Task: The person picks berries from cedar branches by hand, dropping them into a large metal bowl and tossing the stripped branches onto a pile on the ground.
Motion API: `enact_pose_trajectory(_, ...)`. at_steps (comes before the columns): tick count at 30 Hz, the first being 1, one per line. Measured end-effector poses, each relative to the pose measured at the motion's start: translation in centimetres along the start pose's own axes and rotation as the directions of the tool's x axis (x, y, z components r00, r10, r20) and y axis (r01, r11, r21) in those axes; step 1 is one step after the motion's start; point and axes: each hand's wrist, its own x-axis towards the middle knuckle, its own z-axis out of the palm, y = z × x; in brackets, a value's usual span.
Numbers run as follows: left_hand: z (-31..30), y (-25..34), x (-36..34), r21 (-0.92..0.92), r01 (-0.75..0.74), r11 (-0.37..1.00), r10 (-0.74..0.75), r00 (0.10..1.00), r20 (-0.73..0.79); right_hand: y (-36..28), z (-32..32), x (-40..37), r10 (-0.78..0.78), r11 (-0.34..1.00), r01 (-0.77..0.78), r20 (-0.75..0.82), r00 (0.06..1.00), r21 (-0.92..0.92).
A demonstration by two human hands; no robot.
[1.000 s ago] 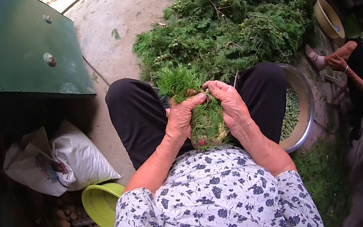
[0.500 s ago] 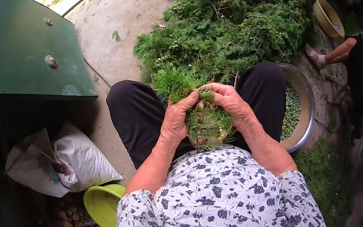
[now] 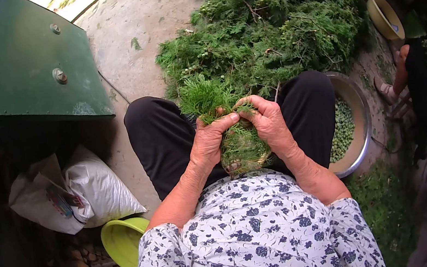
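Note:
Between my knees, my left hand (image 3: 209, 141) is closed around a leafy green conifer sprig (image 3: 205, 95), its thumb pointing toward my other hand. My right hand (image 3: 270, 124) pinches the same sprig from the other side, its fingertips close to the left thumb. Feathery foliage fans out above the left hand and also hangs below both hands, over my lap. Exactly what lies between the right fingertips is hidden by leaves. Beside my right knee stands a wide metal basin (image 3: 363, 133) holding many small round green cones (image 3: 342, 128).
A big heap of cut conifer branches (image 3: 264, 32) lies ahead on the concrete floor (image 3: 125, 19). To the left are a green metal cabinet (image 3: 21, 68), a white sack (image 3: 100, 186) and a yellow-green basin (image 3: 122, 241). Another person (image 3: 419, 86) sits at right, near a beige basin (image 3: 381, 14).
My left thumb has slid right, closer to my right fingertips, and the foliage below the hands has shifted. At right, the other person's leg has changed position.

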Motion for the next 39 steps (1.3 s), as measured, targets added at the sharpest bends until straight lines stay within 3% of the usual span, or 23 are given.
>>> enact_pose_trajectory(1, 0.1, 0.0, -0.1, -0.033, 0.027, 0.999, -0.027, 1.000, 0.007, -0.1, 0.1, -0.1, 0.201, 0.933, -0.197, 0.018, 0.979, 0.300)
enact_pose_trajectory(3, -0.4, 0.0, 0.1, 0.001, 0.027, 1.000, -0.027, 1.000, 0.000, 0.2, -1.2, 0.5, 0.262, 0.838, -0.229, 0.004, 0.965, 0.494)
enact_pose_trajectory(7, -2.0, 1.4, 0.4, -0.003, 0.060, 0.998, -0.060, 0.997, -0.045, -3.3, -4.0, 0.4, 0.025, 0.881, 0.075, -0.205, 0.978, 0.467)
enact_pose_trajectory(9, -1.9, 2.5, 0.3, -0.027, 0.003, 1.000, -0.005, 0.995, -0.101, -5.1, -6.5, -0.6, -0.103, 0.907, 0.226, -0.335, 0.937, 0.354)
enact_pose_trajectory(11, -3.7, 2.6, 1.1, -0.036, -0.081, 0.996, 0.079, 0.996, -0.038, -5.4, -10.2, -1.9, -0.220, 0.923, 0.340, -0.482, 0.848, 0.178)
enact_pose_trajectory(15, -3.4, 3.8, 1.5, -0.140, -0.185, 0.973, 0.174, 0.981, -0.090, -1.7, -19.8, -5.9, -0.166, 0.985, 0.153, -0.736, 0.657, -0.085)
enact_pose_trajectory(17, -3.8, 4.2, 1.8, -0.215, -0.220, 0.952, 0.201, 0.974, -0.109, 1.7, -23.9, -8.0, -0.149, 0.966, -0.087, -0.800, 0.581, -0.243)
enact_pose_trajectory(18, -4.1, 4.3, 2.1, -0.214, -0.218, 0.952, 0.204, 0.975, -0.088, 3.0, -25.2, -9.0, -0.150, 0.966, -0.086, -0.800, 0.582, -0.244)
enact_pose_trajectory(20, -4.6, 4.2, 2.5, -0.211, -0.213, 0.954, 0.191, 0.974, -0.120, 4.0, -25.9, -10.1, -0.114, 0.949, -0.215, -0.888, 0.445, -0.230)
enact_pose_trajectory(21, -4.9, 4.3, 2.7, -0.207, -0.208, 0.956, 0.179, 0.972, -0.153, 4.5, -26.3, -10.1, -0.111, 0.950, -0.215, -0.888, 0.446, -0.227)
enact_pose_trajectory(24, -5.1, 4.0, 3.2, -0.332, -0.173, 0.927, 0.148, 0.984, -0.100, 1.2, -20.9, -8.3, -0.270, 0.951, -0.024, -0.869, 0.416, -0.307)
enact_pose_trajectory(25, -4.9, 4.1, 3.3, -0.330, -0.171, 0.928, 0.146, 0.984, -0.100, -0.7, -18.0, -7.3, -0.267, 0.952, -0.026, -0.870, 0.414, -0.305)
enact_pose_trajectory(27, -4.3, 4.1, 3.4, -0.400, -0.160, 0.902, 0.156, 0.987, -0.043, -3.6, -12.5, -5.7, -0.357, 0.928, 0.122, -0.750, 0.557, -0.352)
enact_pose_trajectory(29, -3.9, 3.9, 3.8, -0.388, -0.178, 0.904, 0.164, 0.984, -0.068, -4.5, -7.7, -4.9, -0.322, 0.927, 0.148, -0.530, 0.784, -0.345)
enact_pose_trajectory(31, -2.9, 3.6, 4.0, -0.290, -0.269, 0.919, 0.222, 0.957, -0.184, -4.5, -4.1, -4.2, -0.224, 0.859, 0.135, -0.125, 0.967, -0.494)
enact_pose_trajectory(33, -2.4, 3.1, 4.2, -0.288, -0.279, 0.916, 0.224, 0.952, -0.209, -2.1, -0.8, -3.6, -0.246, 0.813, 0.263, 0.103, 0.964, -0.519)
enact_pose_trajectory(35, -1.2, 3.1, 3.8, -0.267, -0.256, 0.929, 0.200, 0.955, -0.218, -1.2, 0.8, -3.4, -0.029, 0.927, 0.094, 0.181, 0.983, -0.362)
enact_pose_trajectory(37, -0.9, 2.9, 3.9, -0.298, -0.235, 0.925, 0.185, 0.965, -0.188, 0.4, 1.0, -3.2, -0.039, 0.911, 0.106, 0.172, 0.984, -0.398)
enact_pose_trajectory(39, -0.4, 2.6, 3.9, -0.226, -0.247, 0.942, 0.188, 0.948, -0.256, 0.3, 1.2, -3.2, -0.005, 0.978, 0.023, 0.084, 0.996, -0.208)
